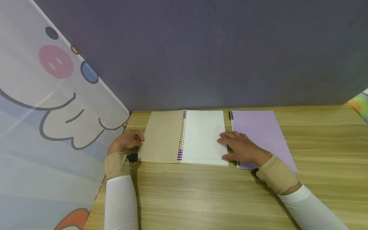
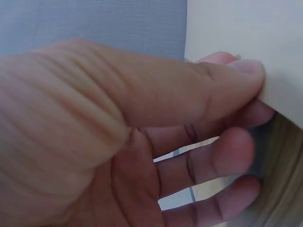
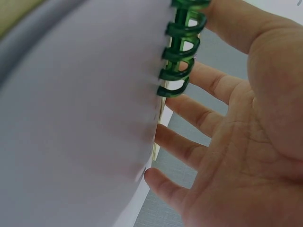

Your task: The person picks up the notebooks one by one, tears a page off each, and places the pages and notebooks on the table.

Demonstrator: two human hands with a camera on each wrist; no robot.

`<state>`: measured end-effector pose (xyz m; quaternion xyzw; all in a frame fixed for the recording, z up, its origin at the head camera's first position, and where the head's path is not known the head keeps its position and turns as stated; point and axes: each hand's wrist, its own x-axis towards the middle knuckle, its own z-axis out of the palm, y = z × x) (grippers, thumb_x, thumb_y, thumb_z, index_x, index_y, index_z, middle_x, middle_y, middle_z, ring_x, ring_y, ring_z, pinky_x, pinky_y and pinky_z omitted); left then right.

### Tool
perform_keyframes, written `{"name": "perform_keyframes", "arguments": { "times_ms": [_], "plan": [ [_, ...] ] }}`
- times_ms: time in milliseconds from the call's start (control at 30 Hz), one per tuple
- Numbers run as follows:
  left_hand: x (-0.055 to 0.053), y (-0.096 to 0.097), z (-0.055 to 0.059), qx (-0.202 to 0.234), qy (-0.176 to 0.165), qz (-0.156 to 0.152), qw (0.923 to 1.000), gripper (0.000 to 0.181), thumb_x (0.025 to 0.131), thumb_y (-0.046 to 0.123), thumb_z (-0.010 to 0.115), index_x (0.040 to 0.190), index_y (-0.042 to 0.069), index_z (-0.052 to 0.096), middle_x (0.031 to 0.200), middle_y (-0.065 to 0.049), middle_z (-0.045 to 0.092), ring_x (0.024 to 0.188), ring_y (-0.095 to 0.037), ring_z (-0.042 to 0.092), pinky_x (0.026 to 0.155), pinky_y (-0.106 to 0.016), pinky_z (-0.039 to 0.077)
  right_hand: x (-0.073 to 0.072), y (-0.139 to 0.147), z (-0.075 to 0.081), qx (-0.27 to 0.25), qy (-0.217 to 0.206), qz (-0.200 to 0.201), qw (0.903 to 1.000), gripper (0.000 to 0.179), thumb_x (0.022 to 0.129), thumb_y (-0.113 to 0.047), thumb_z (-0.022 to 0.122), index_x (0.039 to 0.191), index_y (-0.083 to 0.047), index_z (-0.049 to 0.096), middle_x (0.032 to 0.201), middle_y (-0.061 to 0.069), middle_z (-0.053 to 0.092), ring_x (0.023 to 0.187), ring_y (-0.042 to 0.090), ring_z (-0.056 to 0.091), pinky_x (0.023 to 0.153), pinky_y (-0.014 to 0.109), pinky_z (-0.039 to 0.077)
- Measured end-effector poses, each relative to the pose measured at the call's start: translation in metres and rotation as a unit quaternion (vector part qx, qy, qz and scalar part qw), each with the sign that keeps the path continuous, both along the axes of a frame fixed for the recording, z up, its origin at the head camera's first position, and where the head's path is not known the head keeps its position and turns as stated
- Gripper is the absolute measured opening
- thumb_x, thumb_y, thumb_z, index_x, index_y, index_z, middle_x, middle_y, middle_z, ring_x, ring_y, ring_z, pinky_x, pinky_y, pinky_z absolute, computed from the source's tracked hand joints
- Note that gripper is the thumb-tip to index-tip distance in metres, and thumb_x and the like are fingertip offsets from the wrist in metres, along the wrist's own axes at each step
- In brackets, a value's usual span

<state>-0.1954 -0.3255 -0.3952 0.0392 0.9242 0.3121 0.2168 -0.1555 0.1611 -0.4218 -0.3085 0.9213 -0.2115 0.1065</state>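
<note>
Notebook [image 1: 187, 137], spiral-bound, purple coil [image 1: 180, 155], lying open at eleven o'clock on the wood-grain counter [image 1: 201, 195]; beige cover [image 1: 162, 137] on its nine o'clock side, white lined page [image 1: 204, 137] on its three o'clock side. Left hand [image 1: 125, 140], at nine o'clock of the notebook, pinching the cover's outer edge between thumb and finger, other fingers loosely bent. Right hand [image 1: 241, 148], at three o'clock, fingers extended and spread, tips over the page's outer edge; contact with the paper cannot be told. Second notebook [image 1: 261, 134], lilac, closed, green coil [image 3: 177, 56], just beside the first at three o'clock, partly under the right hand. Sleeves [image 1: 120, 203], white; tan wristbands [image 1: 276, 174]. Dark grey panel [image 1: 201, 57] at twelve o'clock; cartoon-printed fabric [image 1: 43, 159] at nine.
</note>
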Motion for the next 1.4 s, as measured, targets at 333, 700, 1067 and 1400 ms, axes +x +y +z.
{"name": "perform_keyframes", "arguments": {
  "times_ms": [333, 700, 1067, 1400],
  "plan": [
    [-0.001, 0.001, 0.002, -0.019, -0.017, 0.018, 0.9995, 0.013, 0.092, 0.002, 0.067, 0.103, -0.002, 0.065, 0.091, -0.010, 0.068, 0.075, -0.018, 0.060, 0.068, -0.029, 0.051, 0.000, 0.000, 0.001, -0.003, 0.002, -0.003, 1.0000, 0.060, 0.091, -0.035, 0.077, 0.143, -0.013, 0.057, 0.157, 0.011, 0.043, 0.146, 0.039, 0.036, 0.115, 0.069, 0.026],
    [-0.002, 0.018, 0.010, -0.110, 0.026, 0.029, 0.9932, 0.031, 0.093, 0.020, 0.069, 0.119, 0.003, 0.064, 0.123, -0.021, 0.067, 0.096, -0.029, 0.061, 0.083, -0.042, 0.050, 0.000, 0.000, 0.001, -0.002, 0.001, -0.003, 1.0000, 0.060, 0.091, -0.035, 0.077, 0.143, -0.013, 0.057, 0.157, 0.011, 0.044, 0.146, 0.039, 0.036, 0.114, 0.070, 0.027],
    [-0.010, 0.113, 0.009, -0.043, 0.150, -0.053, 0.9863, 0.023, 0.100, 0.022, 0.065, 0.120, 0.009, 0.064, 0.108, -0.014, 0.069, 0.091, -0.028, 0.066, 0.078, -0.041, 0.054, 0.000, 0.001, 0.002, -0.003, 0.000, -0.002, 1.0000, 0.061, 0.091, -0.035, 0.077, 0.144, -0.012, 0.056, 0.157, 0.012, 0.043, 0.146, 0.040, 0.035, 0.114, 0.069, 0.027],
    [-0.011, 0.149, -0.021, -0.102, 0.203, -0.099, 0.9689, 0.039, 0.104, 0.020, 0.051, 0.142, 0.012, 0.056, 0.164, -0.013, 0.038, 0.141, -0.049, 0.044, 0.107, -0.064, 0.044, 0.001, -0.001, 0.003, -0.007, -0.003, 0.002, 1.0000, 0.061, 0.092, -0.036, 0.076, 0.144, -0.013, 0.056, 0.157, 0.012, 0.043, 0.146, 0.039, 0.035, 0.114, 0.069, 0.026]
  ]
}}
